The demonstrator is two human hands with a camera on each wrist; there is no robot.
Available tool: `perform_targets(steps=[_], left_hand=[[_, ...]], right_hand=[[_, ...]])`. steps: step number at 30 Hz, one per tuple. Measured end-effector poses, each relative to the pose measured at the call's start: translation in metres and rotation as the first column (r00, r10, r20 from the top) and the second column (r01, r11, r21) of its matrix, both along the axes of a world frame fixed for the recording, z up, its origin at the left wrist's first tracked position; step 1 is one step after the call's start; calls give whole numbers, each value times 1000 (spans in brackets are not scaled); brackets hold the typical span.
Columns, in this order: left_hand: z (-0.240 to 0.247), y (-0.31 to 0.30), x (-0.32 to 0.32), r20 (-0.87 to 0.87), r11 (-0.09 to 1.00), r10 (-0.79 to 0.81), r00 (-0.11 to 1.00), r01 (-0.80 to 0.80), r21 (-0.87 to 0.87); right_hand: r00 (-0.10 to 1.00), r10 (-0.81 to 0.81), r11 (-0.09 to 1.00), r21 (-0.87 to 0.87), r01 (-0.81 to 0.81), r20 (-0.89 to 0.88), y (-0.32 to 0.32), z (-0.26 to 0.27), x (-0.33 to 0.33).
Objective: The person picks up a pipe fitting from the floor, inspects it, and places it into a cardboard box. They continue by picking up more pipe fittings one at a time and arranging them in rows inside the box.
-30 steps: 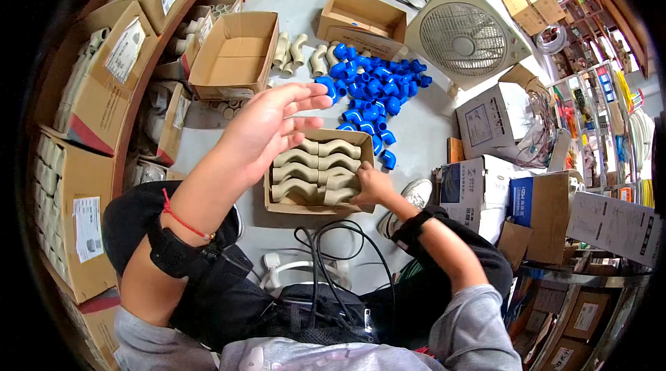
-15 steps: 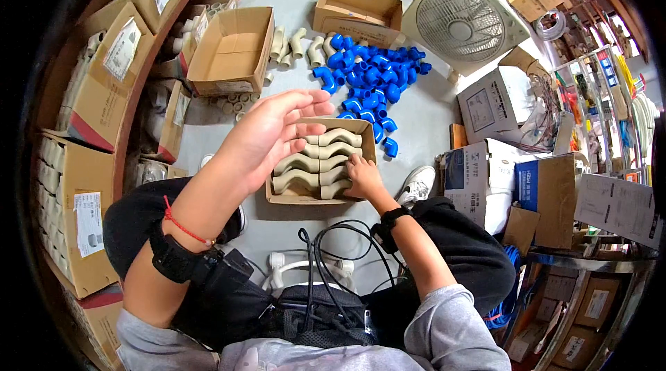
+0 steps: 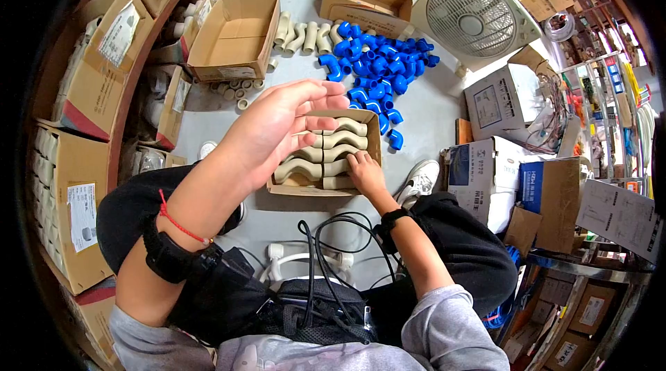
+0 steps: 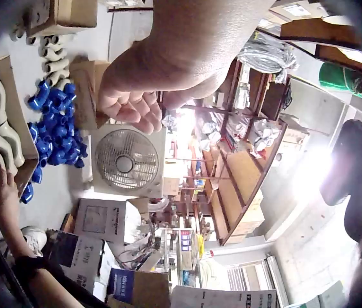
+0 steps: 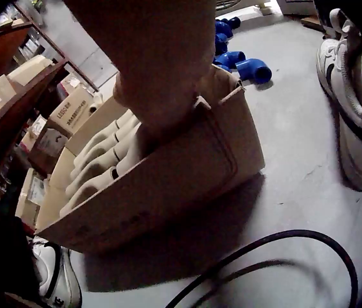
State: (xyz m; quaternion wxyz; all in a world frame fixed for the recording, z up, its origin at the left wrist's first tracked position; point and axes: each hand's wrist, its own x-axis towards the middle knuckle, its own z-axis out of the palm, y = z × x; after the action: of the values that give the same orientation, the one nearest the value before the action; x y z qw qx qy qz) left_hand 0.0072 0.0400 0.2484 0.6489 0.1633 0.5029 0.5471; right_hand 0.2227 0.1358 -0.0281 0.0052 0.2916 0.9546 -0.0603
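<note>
A cardboard box (image 3: 305, 191) on the floor holds beige bridge-shaped pipe bends (image 3: 345, 139) lying side by side in two columns. My right hand (image 3: 368, 175) reaches into the box's near right corner, fingers curled over the end of a pipe bend (image 3: 337, 168); in the right wrist view the wrist and box wall hide its fingertips. My left hand (image 3: 281, 128) is raised in front of the box's left side in the head view, fingers loosely bent and nothing in them. The left wrist view shows that same left hand (image 4: 132, 96) with bare fingers.
Blue elbow fittings (image 3: 388, 66) lie heaped beyond the box, beside more beige bends (image 3: 310, 37). Two cardboard boxes (image 3: 232, 35) (image 3: 368, 3) stand farther back. A fan (image 3: 472, 14) and cartons (image 3: 479, 177) line the right, shelved boxes (image 3: 83, 211) the left. Black cable (image 3: 316, 232) loops nearby.
My right hand has moved from the box's right edge inward onto the pipe bends. My left hand stays raised with loosely bent fingers. The head view has shifted slightly.
</note>
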Motion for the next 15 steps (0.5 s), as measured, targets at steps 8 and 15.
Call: perform_targets(steps=[8,15], left_hand=[[-1,0,0,-20,1000,13,1000,-13,-16],[-2,1,0,-22,1000,14,1000,-14,-24]], right_hand=[[999,22,1000,-9,-21,29,0,0,-3],[1000,8,999,33,-7,-18,0,-4,-6]])
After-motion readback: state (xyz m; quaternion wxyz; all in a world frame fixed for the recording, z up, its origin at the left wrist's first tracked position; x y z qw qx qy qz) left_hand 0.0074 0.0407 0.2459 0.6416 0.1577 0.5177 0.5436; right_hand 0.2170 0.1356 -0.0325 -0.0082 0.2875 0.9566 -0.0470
